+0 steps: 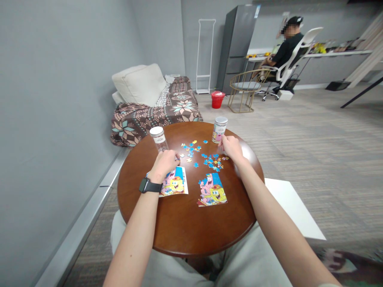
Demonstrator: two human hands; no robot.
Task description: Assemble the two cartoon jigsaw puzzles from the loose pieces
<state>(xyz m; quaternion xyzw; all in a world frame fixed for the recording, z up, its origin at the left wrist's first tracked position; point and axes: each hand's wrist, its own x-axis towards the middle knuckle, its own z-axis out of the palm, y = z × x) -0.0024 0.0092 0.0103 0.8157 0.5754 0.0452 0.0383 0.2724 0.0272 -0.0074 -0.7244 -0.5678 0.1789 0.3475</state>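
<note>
My left hand, wearing a black watch, is closed over the upper edge of a printed cartoon picture sheet. A small puzzle piece shows at its fingertips. My right hand has its fingers curled together just in front of a picture-labelled jar; what they hold, if anything, is hidden. Loose puzzle pieces lie in two scattered groups between my hands. Nearer to me lies a partly assembled puzzle, its upper left edge uneven. Behind my left hand stands a clear jar with a white lid.
The round brown table stands over my lap, beside a grey wall. Beyond it are a sofa with a patterned cover, a red bin and a gold wire chair. Another person sits at the back right.
</note>
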